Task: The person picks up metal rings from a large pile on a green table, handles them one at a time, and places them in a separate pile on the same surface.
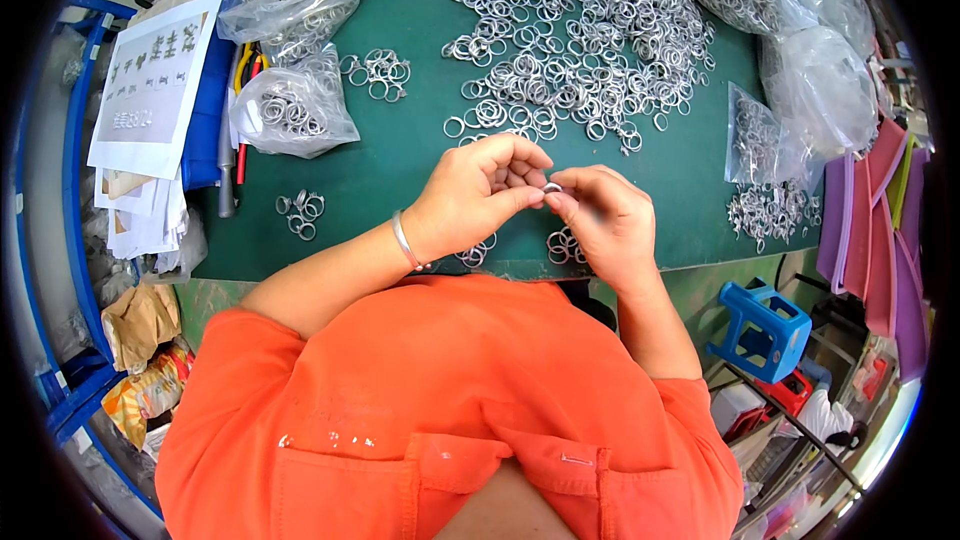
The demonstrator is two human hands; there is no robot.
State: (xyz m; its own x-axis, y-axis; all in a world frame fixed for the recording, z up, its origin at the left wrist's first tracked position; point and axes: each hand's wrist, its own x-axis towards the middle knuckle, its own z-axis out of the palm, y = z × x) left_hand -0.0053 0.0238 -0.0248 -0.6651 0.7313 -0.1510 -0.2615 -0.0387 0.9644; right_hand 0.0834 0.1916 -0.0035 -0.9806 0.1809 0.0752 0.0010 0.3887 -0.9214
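Pinching one small silver ring [551, 187] between thumb and finger of the right hand [612, 225], just over the green table [410, 130], near its front edge. Holding the left hand [470, 190] half curled, thumb and finger tips right by the ring; too small to tell whether touching it or just beside. Looks like the step of working on one ring by hand. Seems to call next for a soft, steady pinch, so as not to drop it. Up ahead, spread wide: the big pile of rings [590, 50]. Close by the front edge: a little ring heap [477, 252] and one more heap [565, 246], easy to bump. Good room to the left, past the left forearm [340, 265]; less to the right, before the flat bag [755, 140].
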